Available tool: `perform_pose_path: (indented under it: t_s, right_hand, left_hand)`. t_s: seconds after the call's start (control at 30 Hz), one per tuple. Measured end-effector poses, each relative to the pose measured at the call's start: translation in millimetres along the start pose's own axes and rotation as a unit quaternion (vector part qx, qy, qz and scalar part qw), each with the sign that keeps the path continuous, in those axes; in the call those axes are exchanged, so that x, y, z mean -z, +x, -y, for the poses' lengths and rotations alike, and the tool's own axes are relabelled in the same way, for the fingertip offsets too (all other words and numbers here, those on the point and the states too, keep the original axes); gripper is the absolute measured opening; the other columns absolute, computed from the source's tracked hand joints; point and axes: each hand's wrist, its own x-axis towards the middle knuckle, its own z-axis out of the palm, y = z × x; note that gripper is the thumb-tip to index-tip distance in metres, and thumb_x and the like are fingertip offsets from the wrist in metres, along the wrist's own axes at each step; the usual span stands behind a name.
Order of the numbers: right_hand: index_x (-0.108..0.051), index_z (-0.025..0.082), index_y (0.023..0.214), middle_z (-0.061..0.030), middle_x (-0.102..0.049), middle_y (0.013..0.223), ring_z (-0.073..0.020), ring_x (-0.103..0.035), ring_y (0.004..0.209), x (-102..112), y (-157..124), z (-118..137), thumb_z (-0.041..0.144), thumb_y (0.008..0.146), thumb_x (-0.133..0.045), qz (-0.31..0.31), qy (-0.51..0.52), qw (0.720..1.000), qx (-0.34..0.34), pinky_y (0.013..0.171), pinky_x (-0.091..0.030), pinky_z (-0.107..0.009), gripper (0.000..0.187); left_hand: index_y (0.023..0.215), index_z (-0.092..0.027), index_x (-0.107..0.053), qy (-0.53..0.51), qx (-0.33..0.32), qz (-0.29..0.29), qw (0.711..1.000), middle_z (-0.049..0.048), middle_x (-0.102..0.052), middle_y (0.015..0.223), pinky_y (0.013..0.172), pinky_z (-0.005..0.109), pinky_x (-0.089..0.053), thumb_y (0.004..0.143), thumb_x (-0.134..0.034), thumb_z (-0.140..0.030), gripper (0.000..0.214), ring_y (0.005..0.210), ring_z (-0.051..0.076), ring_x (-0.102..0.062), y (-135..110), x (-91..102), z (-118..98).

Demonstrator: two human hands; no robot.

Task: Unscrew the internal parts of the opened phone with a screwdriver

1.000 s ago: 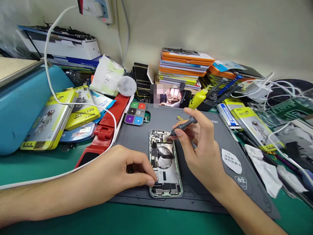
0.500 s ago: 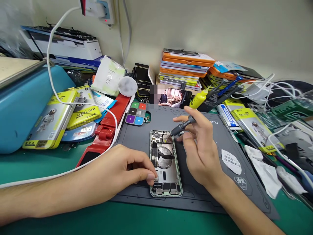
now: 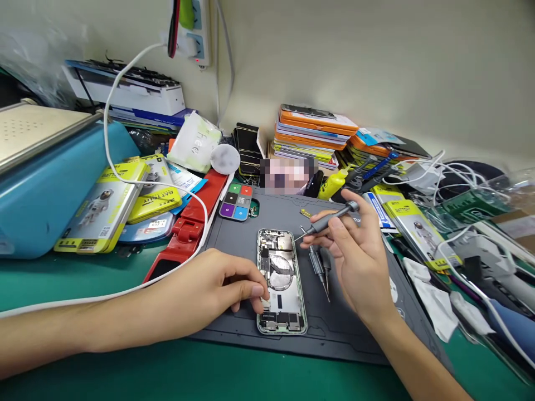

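An opened phone (image 3: 288, 303) lies on a dark grey work mat (image 3: 234, 262), its screen off and its inner boards and round charging coil showing. My left hand (image 3: 225, 287) is at the phone's lower left edge, with curled fingers and thumb gripping the frame. My right hand (image 3: 355, 256) is closed around a grey screwdriver (image 3: 332, 218). The screwdriver's thin tip points down left, close to the phone's upper right edge; whether it touches is too small to tell. Two more screwdrivers (image 3: 320, 267) lie on the mat between the phone and my right hand.
A magnetic tray with coloured squares (image 3: 236, 201) sits at the mat's upper left, beside a red clamp (image 3: 188, 228). Battery boxes (image 3: 104, 206) and a white cable (image 3: 159, 184) lie left. Stacked cases (image 3: 313, 128) and a yellow bottle (image 3: 333, 184) stand behind; more boxes (image 3: 422, 234) lie right.
My right hand has drawn the screwdriver up and right, off the phone's upper part. The view has shifted, uncovering the two screwdrivers on the mat. My left hand stays at the phone's edge.
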Motion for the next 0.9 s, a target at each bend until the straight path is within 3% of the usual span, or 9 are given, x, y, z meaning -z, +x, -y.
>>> perform_pose_path:
  t_s: [0.13,0.23,0.47,0.7,0.9]
  right_hand:
    - [-0.054,0.031,0.141,0.0014,-0.076,0.098,-0.0154,-0.076,0.071,-7,-20,18,0.033,0.097,-0.078,0.004,0.094,0.985,-0.143,0.07,-0.068,-0.031,0.05]
    - [-0.053,0.032,0.145,0.0016,-0.077,0.098,-0.0148,-0.076,0.069,-17,-39,22,0.034,0.098,-0.078,0.019,0.133,0.973,-0.19,0.07,-0.067,-0.029,0.053]
    - [-0.051,0.034,0.147,0.0015,-0.076,0.097,-0.0153,-0.077,0.07,-26,-50,14,0.037,0.103,-0.073,0.044,0.126,0.971,-0.197,0.073,-0.067,-0.029,0.05]
    - [-0.052,0.035,0.146,0.0005,-0.076,0.102,-0.0158,-0.077,0.067,-24,-52,11,0.04,0.105,-0.07,0.072,0.124,0.974,-0.176,0.066,-0.068,-0.031,0.046]
    - [-0.051,0.033,0.146,-0.0006,-0.077,0.101,-0.0166,-0.079,0.067,-23,-52,9,0.037,0.105,-0.07,0.083,0.132,0.97,-0.185,0.071,-0.069,-0.031,0.046]
  left_hand:
    - [0.097,-0.024,-0.084,-0.009,-0.012,-0.01,1.0,-0.0035,-0.085,0.096,0.073,0.022,-0.052,0.103,-0.07,-0.039,0.021,0.081,0.014,-0.068,0,0.7,2]
    - [0.098,-0.024,-0.086,-0.044,-0.022,-0.013,0.999,-0.002,-0.085,0.095,0.072,0.022,-0.052,0.099,-0.077,-0.04,0.018,0.08,0.014,-0.068,-1,1.2,3]
    - [0.096,-0.022,-0.086,-0.099,-0.051,-0.018,0.994,-0.0005,-0.085,0.093,0.074,0.02,-0.054,0.096,-0.083,-0.035,0.013,0.082,0.014,-0.07,-3,1.6,2]
    - [0.098,-0.021,-0.087,-0.081,-0.049,-0.005,0.995,-0.0006,-0.085,0.093,0.073,0.021,-0.051,0.099,-0.08,-0.035,0.016,0.079,0.012,-0.067,-2,3.0,1]
    - [0.098,-0.022,-0.087,-0.066,-0.048,0.003,0.997,-0.002,-0.086,0.096,0.078,0.02,-0.052,0.1,-0.078,-0.033,0.015,0.088,0.014,-0.072,-4,2.9,-1]
